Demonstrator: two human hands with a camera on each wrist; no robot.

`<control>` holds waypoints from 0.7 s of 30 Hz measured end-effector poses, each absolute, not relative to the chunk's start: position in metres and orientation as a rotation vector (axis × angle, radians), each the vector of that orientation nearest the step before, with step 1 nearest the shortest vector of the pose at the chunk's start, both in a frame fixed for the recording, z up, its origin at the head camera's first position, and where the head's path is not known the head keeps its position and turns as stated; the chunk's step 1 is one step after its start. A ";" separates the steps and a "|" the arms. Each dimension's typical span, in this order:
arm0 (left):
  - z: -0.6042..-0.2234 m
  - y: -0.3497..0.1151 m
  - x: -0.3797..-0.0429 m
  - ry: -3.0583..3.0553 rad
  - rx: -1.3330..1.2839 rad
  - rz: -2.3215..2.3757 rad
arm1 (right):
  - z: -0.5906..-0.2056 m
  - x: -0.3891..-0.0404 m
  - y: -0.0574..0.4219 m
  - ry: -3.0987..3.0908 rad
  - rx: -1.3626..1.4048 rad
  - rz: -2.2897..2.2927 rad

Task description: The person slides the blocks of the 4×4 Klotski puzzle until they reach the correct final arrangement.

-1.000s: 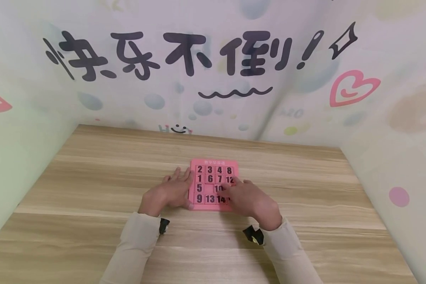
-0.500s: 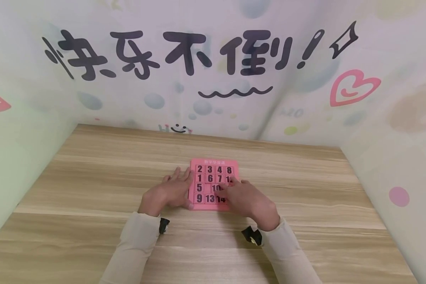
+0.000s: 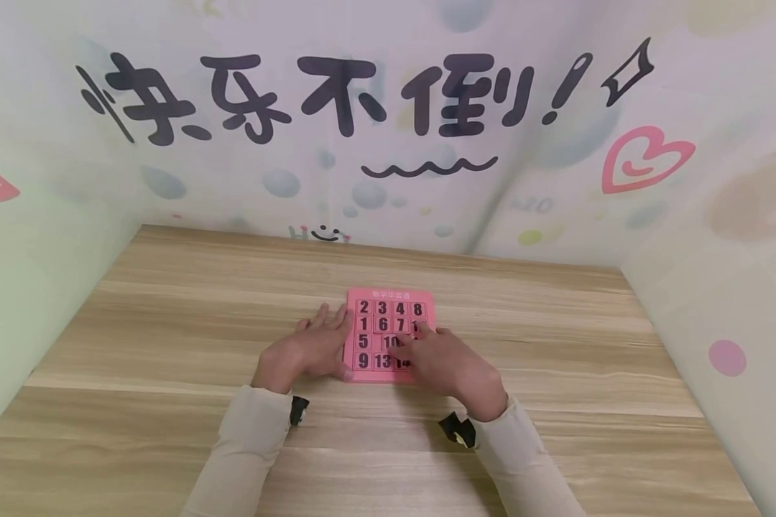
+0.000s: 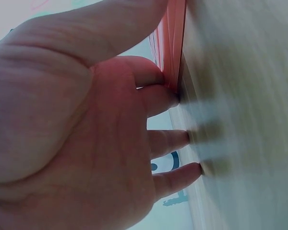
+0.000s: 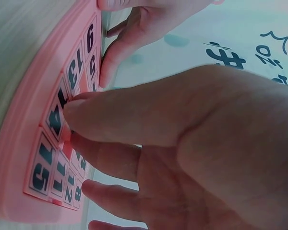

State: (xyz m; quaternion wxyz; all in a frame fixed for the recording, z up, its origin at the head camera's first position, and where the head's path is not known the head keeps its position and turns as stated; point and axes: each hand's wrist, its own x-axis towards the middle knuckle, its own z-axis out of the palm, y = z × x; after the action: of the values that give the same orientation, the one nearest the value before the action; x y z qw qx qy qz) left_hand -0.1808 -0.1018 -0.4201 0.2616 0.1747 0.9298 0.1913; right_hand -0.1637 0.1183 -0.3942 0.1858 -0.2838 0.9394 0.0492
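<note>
A pink number slide puzzle [image 3: 368,377] lies on the table, with black numbers on its square tiles. My left hand [image 3: 317,345] rests along its left edge, thumb by the near corner; in the left wrist view the outer fingertips [image 4: 194,171] touch the tabletop. The right hand [image 3: 449,364] reaches over the puzzle's right side. Its thumb [image 5: 86,111] and index finger touch the 10 tile [image 3: 389,343] in the third row. That hand covers part of the lower right tiles. In the right wrist view, the 15 tile [image 5: 40,165] and 11 tile [image 5: 58,178] show below the thumb.
The wood-grain table [image 3: 168,323] extends around the puzzle. A pale printed backdrop [image 3: 388,201] with large black characters stands behind it, and its panels also flank both sides. A small black device [image 3: 458,429] is at the right cuff; another [image 3: 299,411] is at the left.
The 10 tile has slid left toward the 5, narrowing the gap between them. My right hand has shifted slightly left with it. The left hand has stayed in place.
</note>
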 end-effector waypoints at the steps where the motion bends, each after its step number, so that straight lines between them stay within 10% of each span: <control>1: -0.420 -0.102 -0.181 2.517 0.472 0.517 | -0.394 -0.164 0.118 2.647 -0.799 0.135; 21: -0.417 -0.102 -0.180 2.515 0.487 0.521 | -0.397 -0.161 0.112 2.643 -0.839 0.088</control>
State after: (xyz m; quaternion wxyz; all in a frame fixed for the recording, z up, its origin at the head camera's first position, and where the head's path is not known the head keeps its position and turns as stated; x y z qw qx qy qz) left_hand -0.1796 -0.1024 -0.4170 0.2606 0.1798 0.9288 0.1925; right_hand -0.1614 0.1122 -0.3970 0.1827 -0.2975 0.9366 0.0310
